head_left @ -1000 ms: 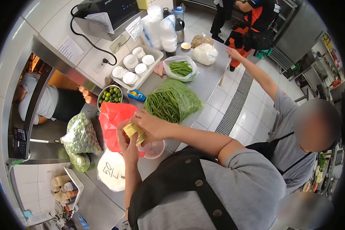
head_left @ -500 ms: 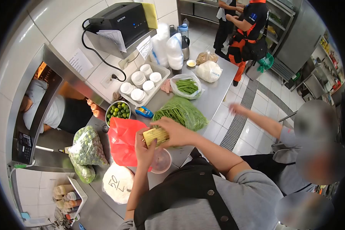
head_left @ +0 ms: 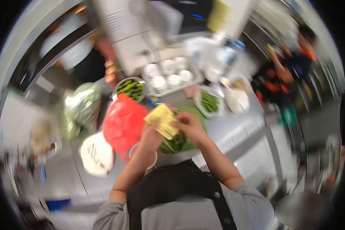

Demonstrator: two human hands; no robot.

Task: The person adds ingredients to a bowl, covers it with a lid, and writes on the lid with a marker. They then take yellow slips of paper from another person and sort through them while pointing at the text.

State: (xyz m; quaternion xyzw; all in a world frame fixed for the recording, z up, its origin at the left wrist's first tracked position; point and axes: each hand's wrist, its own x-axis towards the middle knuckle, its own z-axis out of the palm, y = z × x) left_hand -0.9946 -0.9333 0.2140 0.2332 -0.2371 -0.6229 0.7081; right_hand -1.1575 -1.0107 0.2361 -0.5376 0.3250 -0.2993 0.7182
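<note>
A yellow paper piece [head_left: 161,119] with dark print is held up in front of me, over the counter. My left hand [head_left: 151,136] grips its lower left side, fingers closed. At its right edge, my right hand [head_left: 191,126] pinches it with the fingers drawn together. Beneath the hands lies a bag of long green vegetables [head_left: 174,145], partly covered by them. Left of the paper is a red plastic bag [head_left: 124,122]. A round clear tub [head_left: 150,159] sits partly behind my left forearm. Motion blurs the picture, so the print cannot be read.
A white basket [head_left: 198,78] of white cups stands at the back, beside a bowl of green limes [head_left: 130,89]. Right of it is a bag of green beans [head_left: 209,102]. A white marked bag [head_left: 97,155] and a bag of greens [head_left: 82,109] lie left. People stand beyond the counter.
My view has turned, and the scene has shifted and blurred. The yellow piece, earlier a compact block between both hands, now shows a broader, more upright face. My right hand has moved to its right edge.
</note>
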